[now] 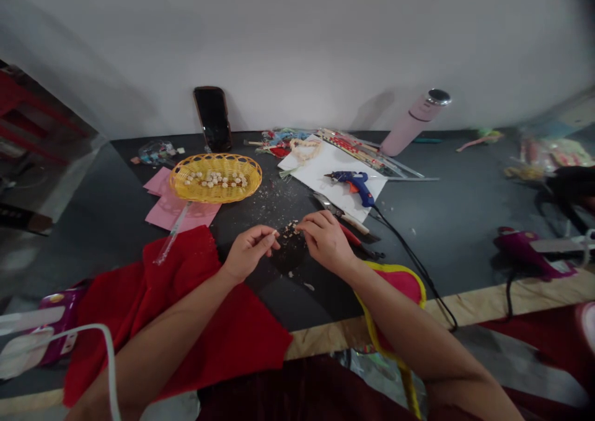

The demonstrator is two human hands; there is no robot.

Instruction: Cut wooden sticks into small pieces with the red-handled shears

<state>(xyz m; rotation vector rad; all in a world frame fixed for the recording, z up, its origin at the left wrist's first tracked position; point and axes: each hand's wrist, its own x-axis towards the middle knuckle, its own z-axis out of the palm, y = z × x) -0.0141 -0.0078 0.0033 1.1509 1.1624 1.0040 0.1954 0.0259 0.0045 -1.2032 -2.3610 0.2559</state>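
Note:
My left hand [250, 250] and my right hand [325, 240] meet over the dark table [465, 216], both with fingers pinched. Between their fingertips lies a small dark piece with pale beads [290, 230] on it. My left hand pinches something tiny that I cannot make out. My right hand's fingertips press on the beaded piece. A yellow woven basket [215, 177] holding several pale beads stands just beyond my left hand. Red cloth [195, 309] lies under my left forearm.
A blue glue gun [354, 183] rests on white paper [325, 167], its black cord trailing toward the table edge. Pink paper [174, 210], a phone [213, 118] against the wall, a pink bottle [414, 121], scissors [341, 216], a purple glue gun [525, 250] and craft clutter surround the spot.

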